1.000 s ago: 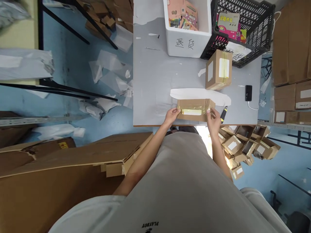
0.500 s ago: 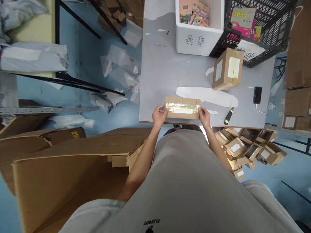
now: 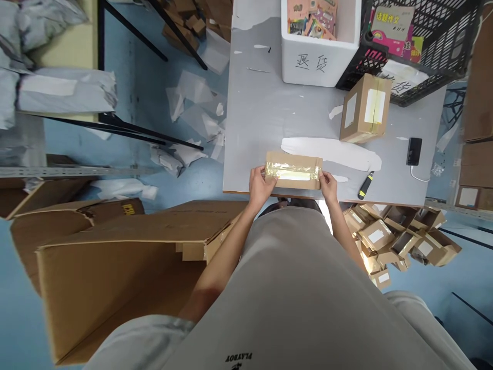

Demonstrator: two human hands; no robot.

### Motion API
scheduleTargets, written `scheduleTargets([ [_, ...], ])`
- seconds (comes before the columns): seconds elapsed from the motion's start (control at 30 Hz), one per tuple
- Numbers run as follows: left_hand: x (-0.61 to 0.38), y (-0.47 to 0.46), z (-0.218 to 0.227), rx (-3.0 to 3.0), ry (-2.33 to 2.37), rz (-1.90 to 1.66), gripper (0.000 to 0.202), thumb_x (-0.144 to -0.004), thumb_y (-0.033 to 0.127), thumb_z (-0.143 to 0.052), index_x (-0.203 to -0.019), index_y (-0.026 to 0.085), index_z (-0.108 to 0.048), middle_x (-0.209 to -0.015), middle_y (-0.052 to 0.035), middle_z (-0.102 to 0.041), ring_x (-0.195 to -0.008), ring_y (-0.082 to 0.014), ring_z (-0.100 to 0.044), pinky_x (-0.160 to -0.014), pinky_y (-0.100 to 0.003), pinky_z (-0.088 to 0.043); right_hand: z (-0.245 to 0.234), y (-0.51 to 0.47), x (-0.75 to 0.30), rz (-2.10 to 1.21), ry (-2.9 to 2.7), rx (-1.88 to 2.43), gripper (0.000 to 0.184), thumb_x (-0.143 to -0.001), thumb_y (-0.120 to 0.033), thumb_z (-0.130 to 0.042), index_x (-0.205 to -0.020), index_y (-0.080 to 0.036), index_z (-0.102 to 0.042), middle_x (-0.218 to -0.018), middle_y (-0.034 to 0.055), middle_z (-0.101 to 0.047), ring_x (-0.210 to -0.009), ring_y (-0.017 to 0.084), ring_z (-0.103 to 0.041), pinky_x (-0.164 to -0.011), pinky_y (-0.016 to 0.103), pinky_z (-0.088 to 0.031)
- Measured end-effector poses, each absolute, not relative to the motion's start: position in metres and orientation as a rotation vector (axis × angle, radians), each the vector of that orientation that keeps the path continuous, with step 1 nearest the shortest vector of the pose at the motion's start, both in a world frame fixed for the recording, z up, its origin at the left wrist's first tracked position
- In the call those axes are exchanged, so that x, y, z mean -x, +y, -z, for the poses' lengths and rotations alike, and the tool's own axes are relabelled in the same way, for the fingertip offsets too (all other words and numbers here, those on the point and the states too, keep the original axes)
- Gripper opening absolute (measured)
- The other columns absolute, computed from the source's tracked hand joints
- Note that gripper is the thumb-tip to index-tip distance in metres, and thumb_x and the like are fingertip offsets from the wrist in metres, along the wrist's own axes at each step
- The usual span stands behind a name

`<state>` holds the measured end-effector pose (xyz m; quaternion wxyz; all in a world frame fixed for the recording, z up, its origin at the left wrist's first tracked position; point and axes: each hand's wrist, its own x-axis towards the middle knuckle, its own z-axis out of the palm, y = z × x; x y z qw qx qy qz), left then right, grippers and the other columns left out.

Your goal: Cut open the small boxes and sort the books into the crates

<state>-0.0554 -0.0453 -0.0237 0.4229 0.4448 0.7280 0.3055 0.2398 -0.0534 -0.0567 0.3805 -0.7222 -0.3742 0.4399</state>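
Note:
A small brown cardboard box (image 3: 295, 159) with shiny clear tape along its upper face lies between my hands at the table's front edge. My left hand (image 3: 262, 185) grips its left end, with the thumb on the taped face. At the opposite end, my right hand (image 3: 328, 186) pinches the box's edge. Just behind it a long white paper strip (image 3: 331, 151) lies on the grey table (image 3: 254, 118). To the right of my right hand rests a black and yellow utility knife (image 3: 365, 185). A taller taped carton (image 3: 364, 110) stands farther back.
A white bin (image 3: 319, 61) and a black crate (image 3: 442, 46), both with booklets inside, stand at the back of the table. A phone (image 3: 414, 151) with a cable lies at right. A large open carton (image 3: 115, 288) is at my left; several small boxes (image 3: 400, 236) are piled below right.
My left hand has shifted inward, its thumb farther over the taped face of the box. The whole view has moved slightly; both hands keep hold of the box.

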Motion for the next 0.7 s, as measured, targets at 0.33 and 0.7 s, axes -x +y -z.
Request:
scheduleTargets([
  [0.33,-0.006,-0.061,-0.035,-1.284,1.404,-0.928,0.039,-0.106,0.050,-0.075,-0.137,0.025,-0.080,-0.131,-0.0121,-0.071,-0.113,-0.0266,-0.074,-0.108,-0.041,-0.061,0.027,-0.071,-0.273,-0.699,-0.863,2.059,0.069,-0.096,-0.073,-0.065,-0.129,-0.015,-0.078,-0.140,0.0238,-0.078,-0.136,0.036,-0.071,-0.121,0.060,-0.056],
  [0.7,-0.004,-0.030,0.021,-0.751,1.417,-0.801,0.057,-0.082,0.047,-0.098,-0.126,0.018,-0.078,-0.142,-0.0178,-0.079,-0.129,-0.0325,-0.077,-0.112,-0.048,-0.064,-0.026,-0.072,-0.239,-0.914,-0.962,1.968,0.084,-0.088,-0.081,-0.081,-0.146,-0.020,-0.074,-0.159,0.0208,-0.071,-0.151,0.039,-0.064,-0.131,0.063,-0.048],
])
